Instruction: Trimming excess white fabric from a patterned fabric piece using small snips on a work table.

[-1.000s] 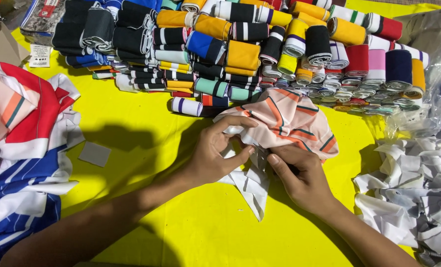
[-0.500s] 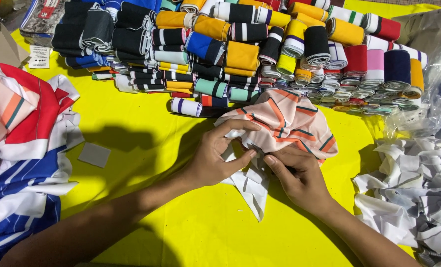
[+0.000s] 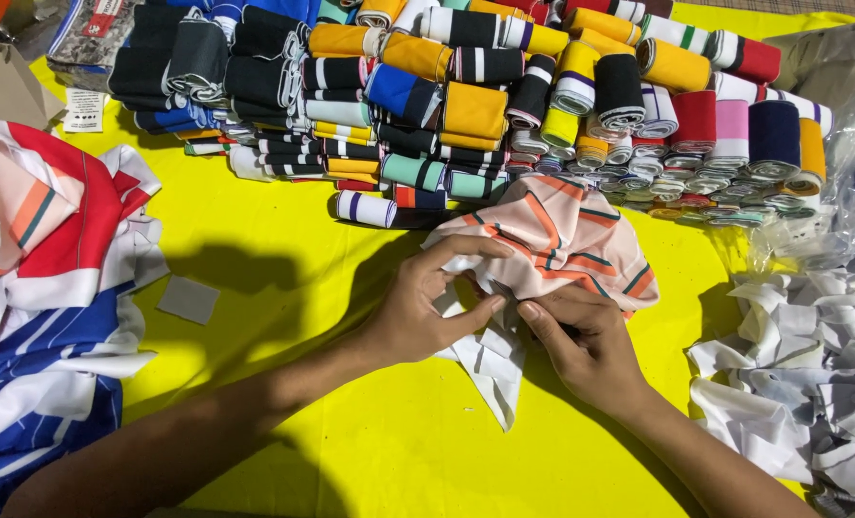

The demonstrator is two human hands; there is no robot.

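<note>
Both hands, left (image 3: 418, 312) and right (image 3: 581, 341), pinching crumpled peach striped fabric piece (image 3: 562, 235) mid yellow tabletop (image 3: 284, 240), bunched for grip; rolled knit trims (image 3: 504, 86) along far edge

Both bare forearms reaching in from the lower edge, converging at centre. Left hand (image 3: 418, 312) palm down, fingers curled, thumb and forefinger pinched. Right hand (image 3: 586, 341) close beside it, fingers bent inward, fingertips almost touching the left thumb.
</note>
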